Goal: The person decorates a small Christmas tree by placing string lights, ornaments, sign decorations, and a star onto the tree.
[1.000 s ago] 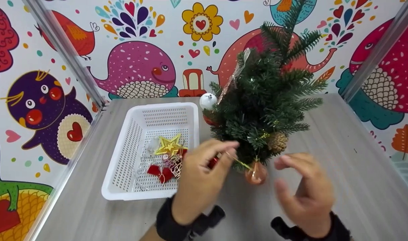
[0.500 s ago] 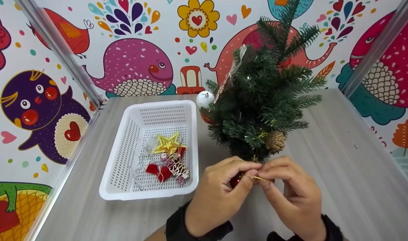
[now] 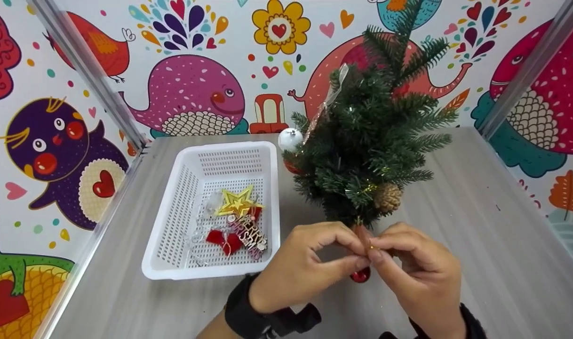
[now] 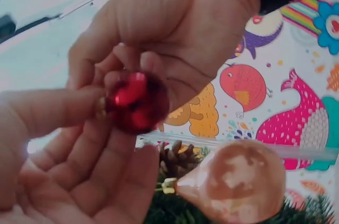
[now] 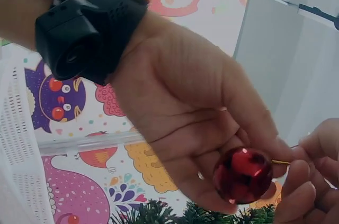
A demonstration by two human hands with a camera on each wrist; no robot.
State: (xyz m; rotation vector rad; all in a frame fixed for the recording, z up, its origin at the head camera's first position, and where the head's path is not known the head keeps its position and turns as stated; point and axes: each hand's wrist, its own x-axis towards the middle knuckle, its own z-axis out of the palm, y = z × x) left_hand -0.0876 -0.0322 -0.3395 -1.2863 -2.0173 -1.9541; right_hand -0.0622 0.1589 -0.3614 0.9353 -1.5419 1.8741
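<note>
the walls [image 3: 197, 56] around the booth carry bright cartoon prints: a pink whale, birds, flowers, hearts. metal posts [image 3: 86, 75] run down the corners to a grey wood-grain table [image 3: 479, 245]. a small green tree [image 3: 376, 141] stands near the table's middle, with a white ball [image 3: 290, 139] on its left side and a pinecone [image 3: 388, 197] low on the front. just left of it sits a white basket [image 3: 173, 254] holding a gold star [image 3: 236, 203] and red ornaments. in front of the tree the left hand [image 3: 298, 270] and right hand [image 3: 420, 273] meet, fingers curled; each pinches the gold loop of a red bauble [image 3: 360, 275], which hangs below the fingertips. an orange drop [image 4: 233, 179] hangs from the tree just behind them.

half a second ago the bauble sat tucked against the left palm; now it dangles lower between the hands, which have shifted slightly right.
</note>
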